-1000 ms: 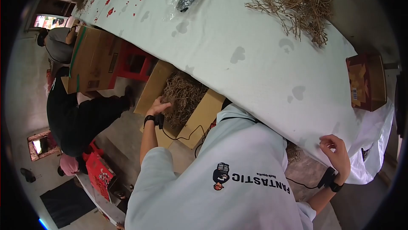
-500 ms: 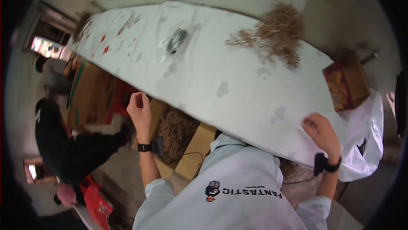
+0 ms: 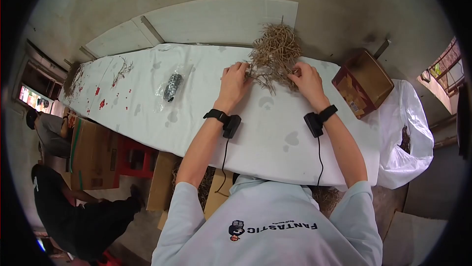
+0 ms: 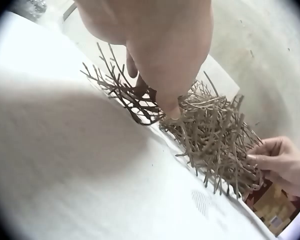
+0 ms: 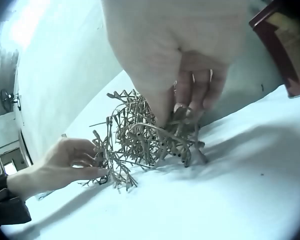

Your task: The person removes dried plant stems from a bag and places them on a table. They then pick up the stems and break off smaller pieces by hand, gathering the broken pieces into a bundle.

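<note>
A tangled pile of dry brown branched twigs [image 3: 275, 50] lies on the white cloth-covered table [image 3: 236, 133], near its far edge. At the pile's left side my left hand [image 3: 235, 83] pinches a forked sprig of twigs [image 4: 122, 92] between thumb and fingers. My right hand [image 3: 309, 83] is at the pile's right side. Its thumb and fingers close around twig stems [image 5: 180, 135], seen in the right wrist view; the fingertips are partly hidden among them. Both wrists wear black straps with small camera boxes.
A plastic-wrapped dark bundle [image 3: 172, 87] lies left of the hands, with red bits [image 3: 102, 104] farther left. A red-brown box [image 3: 363, 82] and a white plastic bag [image 3: 405, 163] stand at the right. Below the table's front edge is a cardboard box [image 3: 162, 180]. Another person [image 3: 78, 212] is at the left.
My left hand has risen from the open box of twigs beside the table and reached across to the pile. My right hand has moved forward from the table's right front to it. The head view has shifted.
</note>
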A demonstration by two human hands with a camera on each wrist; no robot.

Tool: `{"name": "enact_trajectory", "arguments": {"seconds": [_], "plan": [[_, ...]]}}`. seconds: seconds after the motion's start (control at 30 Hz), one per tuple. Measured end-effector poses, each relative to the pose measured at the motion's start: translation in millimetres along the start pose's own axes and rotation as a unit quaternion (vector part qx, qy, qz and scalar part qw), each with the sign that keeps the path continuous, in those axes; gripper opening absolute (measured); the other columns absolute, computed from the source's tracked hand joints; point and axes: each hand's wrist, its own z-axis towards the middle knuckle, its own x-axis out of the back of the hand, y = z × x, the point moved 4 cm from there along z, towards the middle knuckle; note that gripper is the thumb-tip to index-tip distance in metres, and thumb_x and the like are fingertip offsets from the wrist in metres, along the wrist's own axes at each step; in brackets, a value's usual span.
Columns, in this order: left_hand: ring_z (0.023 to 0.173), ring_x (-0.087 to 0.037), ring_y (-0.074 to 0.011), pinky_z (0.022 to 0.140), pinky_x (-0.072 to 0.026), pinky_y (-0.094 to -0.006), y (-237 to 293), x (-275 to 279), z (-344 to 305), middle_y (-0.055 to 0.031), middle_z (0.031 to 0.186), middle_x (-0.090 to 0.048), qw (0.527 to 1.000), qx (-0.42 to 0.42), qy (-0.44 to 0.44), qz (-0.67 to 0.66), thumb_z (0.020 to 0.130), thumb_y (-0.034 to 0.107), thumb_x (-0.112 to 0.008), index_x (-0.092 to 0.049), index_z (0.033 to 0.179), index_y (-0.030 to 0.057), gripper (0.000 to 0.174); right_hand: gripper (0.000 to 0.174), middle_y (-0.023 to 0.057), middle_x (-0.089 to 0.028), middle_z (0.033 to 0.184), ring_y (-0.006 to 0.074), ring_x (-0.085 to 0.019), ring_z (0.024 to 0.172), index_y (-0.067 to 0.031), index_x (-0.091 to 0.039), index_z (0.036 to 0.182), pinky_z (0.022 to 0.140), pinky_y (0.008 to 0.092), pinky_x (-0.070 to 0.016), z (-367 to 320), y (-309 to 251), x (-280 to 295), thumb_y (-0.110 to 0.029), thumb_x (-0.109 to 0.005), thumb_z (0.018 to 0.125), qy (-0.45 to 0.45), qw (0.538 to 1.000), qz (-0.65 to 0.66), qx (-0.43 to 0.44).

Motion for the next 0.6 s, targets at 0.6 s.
{"name": "enact_trajectory", "arguments": {"seconds": [0.6], "plan": [[0.080, -0.072, -0.0210, 0.071, -0.0549, -0.0291, -135.2, 64.3, -21.2, -0.0123, 0.093, -0.073, 0.879, 0.318, 0.112, -0.338, 0.097, 0.017, -0.065, -0.066, 0.106, -0.0098, 0.028, 0.021, 0.0071, -0.066, 0.091, 0.0128, -0.062, 0.086, 0.0032, -0.056, 0.109, 0.079, 0.0270, -0.0483, 8.8, 42.2, 137.4, -0.016, -0.056, 0.102, 0.262, 0.947, 0.183, -0.011]]}}
